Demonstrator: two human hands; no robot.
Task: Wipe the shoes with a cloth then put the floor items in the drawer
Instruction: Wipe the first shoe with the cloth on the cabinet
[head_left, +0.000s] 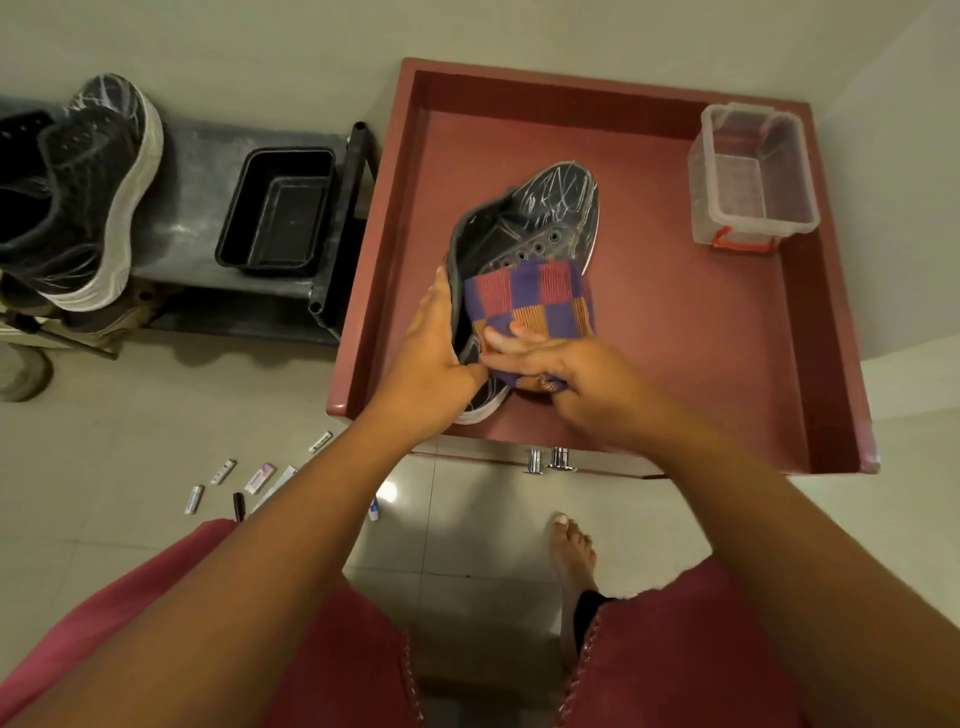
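Observation:
A black shoe (540, 218) streaked with white marks lies over the open reddish drawer (727, 364). My left hand (436, 353) grips the shoe at its heel and collar. My right hand (550, 364) holds a checked purple, red and orange cloth (530, 301) against the shoe's side, fingers spread over the fabric. A second black shoe (104, 187) with a white sole stands on a dark rack (208, 156) at the left. Several small items (244, 483), tubes and packets, lie scattered on the tiled floor by my left arm.
A clear plastic box (753, 171) with red clips sits in the drawer's far right corner. A black tray (278, 210) rests on the rack. The drawer's metal handle (548, 460) faces me. My bare foot (571, 551) stands on the tiles below it.

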